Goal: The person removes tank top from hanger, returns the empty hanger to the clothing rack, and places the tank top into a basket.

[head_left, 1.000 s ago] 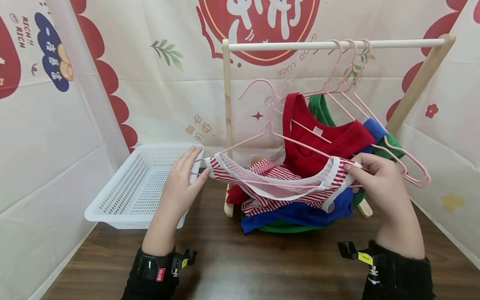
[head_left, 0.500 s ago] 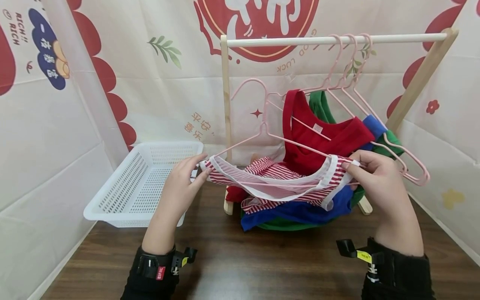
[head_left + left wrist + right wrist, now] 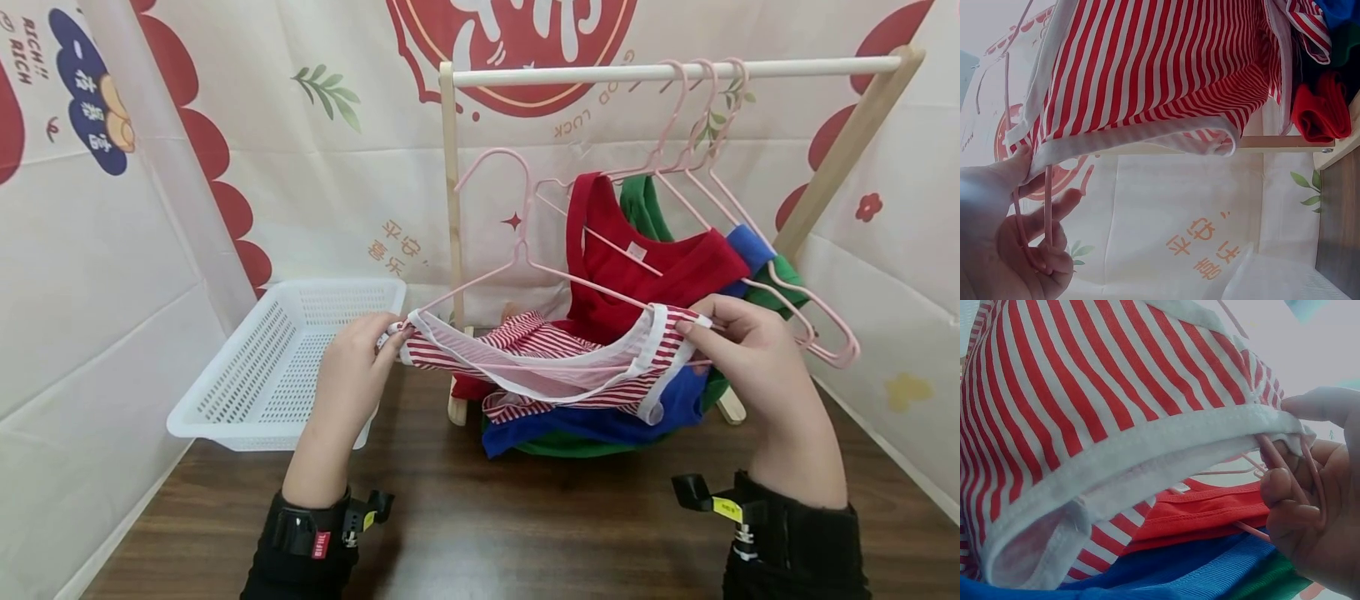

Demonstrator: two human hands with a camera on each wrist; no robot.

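Observation:
A red-and-white striped tank top (image 3: pixel 600 379) with white trim sits on a pink hanger (image 3: pixel 517 242), its shoulder straps over the two arms. My left hand (image 3: pixel 352 358) pinches the left strap and hanger end between thumb and fingers; in the left wrist view other fingers (image 3: pixel 1047 262) curl by the hanger's looped end. At the other end, my right hand (image 3: pixel 757 354) pinches the right strap, and in the right wrist view its fingers (image 3: pixel 1279 487) curl about the hanger's end loop. The hanger's hook stands free, below the rail.
A wooden rack with a white rail (image 3: pixel 570 77) stands behind, with several pink hangers at its right. On them hang a red tank top (image 3: pixel 630 275), a blue garment (image 3: pixel 748 248) and a green one (image 3: pixel 645 208). A white perforated basket (image 3: pixel 225 417) sits left on the wooden table (image 3: pixel 525 525).
The striped top and its hanger have shifted slightly left, with the hook tilting left. My left thumb and fingers have closed onto the left strap. The right hand keeps its grip.

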